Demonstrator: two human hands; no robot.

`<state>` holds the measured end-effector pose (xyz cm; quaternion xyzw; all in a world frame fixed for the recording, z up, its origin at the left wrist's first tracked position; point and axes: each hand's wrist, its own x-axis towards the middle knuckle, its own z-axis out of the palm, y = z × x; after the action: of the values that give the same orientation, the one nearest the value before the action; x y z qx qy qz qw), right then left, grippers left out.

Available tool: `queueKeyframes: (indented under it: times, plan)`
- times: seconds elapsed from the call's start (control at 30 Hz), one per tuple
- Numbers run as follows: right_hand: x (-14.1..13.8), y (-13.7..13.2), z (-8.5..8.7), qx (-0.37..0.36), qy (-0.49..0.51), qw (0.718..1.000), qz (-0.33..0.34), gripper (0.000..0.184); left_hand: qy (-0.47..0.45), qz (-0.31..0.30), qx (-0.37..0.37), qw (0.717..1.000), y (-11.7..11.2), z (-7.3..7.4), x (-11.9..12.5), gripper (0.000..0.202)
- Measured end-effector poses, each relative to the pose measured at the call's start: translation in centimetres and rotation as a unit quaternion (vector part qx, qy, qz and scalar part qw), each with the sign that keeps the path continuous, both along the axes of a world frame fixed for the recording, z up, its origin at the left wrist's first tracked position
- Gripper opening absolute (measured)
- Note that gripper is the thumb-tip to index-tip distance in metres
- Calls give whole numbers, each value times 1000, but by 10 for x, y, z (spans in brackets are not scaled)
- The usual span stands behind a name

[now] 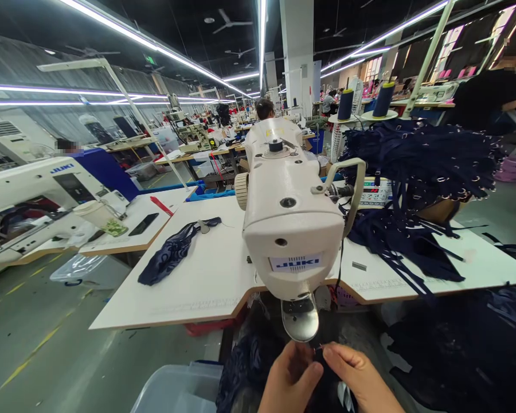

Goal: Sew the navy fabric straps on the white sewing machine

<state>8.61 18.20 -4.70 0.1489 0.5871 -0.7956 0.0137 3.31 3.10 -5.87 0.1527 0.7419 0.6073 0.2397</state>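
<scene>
Just below the metal guard (301,324) of a white JUKI sewing machine (292,229), my two hands are close together. My left hand (290,378) is closed, its fingers curled and partly blurred. Opposite it, my right hand (356,373) pinches between thumb and forefinger. A tiny piece with a glint shows between the fingertips, too small to name. Dark navy lace fabric (245,367) hangs at the left of my hands. Beneath my right hand a pale scrap (346,396) shows against dark material.
A navy lace piece (172,255) lies on the white table (215,281) left of the machine. To the right is a large heap of navy straps with metal rings (421,160). Dark fabric (468,344) hangs at lower right; a clear plastic bin (180,390) stands at lower left.
</scene>
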Motion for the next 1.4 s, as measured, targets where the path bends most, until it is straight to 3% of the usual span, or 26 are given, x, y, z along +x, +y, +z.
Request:
queueKeyframes:
  times: [0.13,0.23,0.4,0.6,0.7,0.77,0.9,1.1,1.4]
  plan:
    - [1,0,-9,81,47,996,-1,38,9,5,-27,1000,0,7,0,33]
    - [1,6,-6,151,75,985,34,36,44,20,-62,997,-2,15,0,17]
    - [-2,15,9,139,118,973,139,41,100,-6,-102,990,0,27,3,9]
    - [-1,7,0,104,56,993,-15,35,134,-22,-171,976,3,32,5,15]
    - [2,9,-5,143,85,986,2,26,208,-23,-177,962,1,29,6,17]
    - [4,11,-6,177,94,980,8,21,292,-26,-183,938,-2,26,7,17]
    - [9,10,-8,199,135,970,-47,8,455,-18,-187,870,-3,25,10,14]
    - [10,9,-7,199,317,924,-76,9,575,56,-185,795,2,38,16,19]
    - [12,10,-3,216,285,931,-67,12,575,54,-188,794,2,41,15,22]
